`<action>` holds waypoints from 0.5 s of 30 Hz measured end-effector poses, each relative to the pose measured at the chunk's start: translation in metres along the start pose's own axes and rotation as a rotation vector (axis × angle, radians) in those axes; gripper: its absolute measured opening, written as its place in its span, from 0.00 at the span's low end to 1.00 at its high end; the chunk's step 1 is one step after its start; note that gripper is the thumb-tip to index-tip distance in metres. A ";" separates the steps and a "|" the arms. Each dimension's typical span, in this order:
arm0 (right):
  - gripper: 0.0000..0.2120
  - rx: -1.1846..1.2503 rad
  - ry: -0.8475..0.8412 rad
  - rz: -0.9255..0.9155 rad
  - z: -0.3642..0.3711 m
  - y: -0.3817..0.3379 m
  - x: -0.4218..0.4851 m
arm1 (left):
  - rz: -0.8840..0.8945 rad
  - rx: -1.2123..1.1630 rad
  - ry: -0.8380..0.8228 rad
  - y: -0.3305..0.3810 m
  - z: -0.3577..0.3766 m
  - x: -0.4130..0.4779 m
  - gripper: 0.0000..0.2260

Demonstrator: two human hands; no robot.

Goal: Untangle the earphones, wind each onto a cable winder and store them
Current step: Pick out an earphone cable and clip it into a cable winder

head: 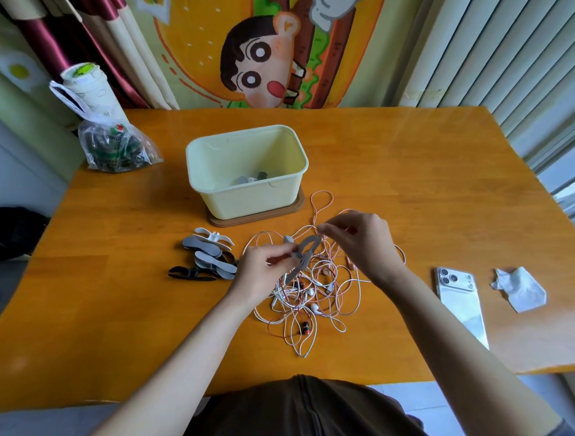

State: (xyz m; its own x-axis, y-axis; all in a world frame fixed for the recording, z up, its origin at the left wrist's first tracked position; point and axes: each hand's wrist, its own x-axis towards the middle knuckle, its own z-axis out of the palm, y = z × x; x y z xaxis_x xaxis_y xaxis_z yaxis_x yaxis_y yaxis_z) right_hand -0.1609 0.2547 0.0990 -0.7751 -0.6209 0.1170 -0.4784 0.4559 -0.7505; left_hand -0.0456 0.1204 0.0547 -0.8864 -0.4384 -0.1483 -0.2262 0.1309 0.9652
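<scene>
A tangle of white and pink earphone cables (313,293) lies on the orange table (411,176) in front of me. My left hand (261,272) pinches a grey cable winder (302,256) held just above the tangle. My right hand (360,243) pinches a pink cable at the winder's upper end. A pile of spare grey, white and black winders (206,257) sits left of my left hand. The cream storage box (248,170) stands behind the tangle on a brown lid, with a few wound pieces inside.
A white phone (459,299) and a crumpled tissue (518,289) lie to the right. A plastic bag (112,146) and a paper cup (85,83) stand at the table's far left corner. Curtains and blinds hang behind the table.
</scene>
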 end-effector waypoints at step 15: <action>0.10 0.245 -0.030 0.141 0.010 0.022 -0.003 | -0.091 -0.189 -0.157 0.005 -0.001 -0.007 0.15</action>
State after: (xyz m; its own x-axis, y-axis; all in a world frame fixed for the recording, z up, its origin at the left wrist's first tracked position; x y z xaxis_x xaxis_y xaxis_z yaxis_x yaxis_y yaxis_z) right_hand -0.1649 0.2599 0.0760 -0.8130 -0.5821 -0.0163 -0.2494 0.3735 -0.8935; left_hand -0.0405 0.1231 0.0608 -0.9210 -0.2953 -0.2540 -0.2419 -0.0775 0.9672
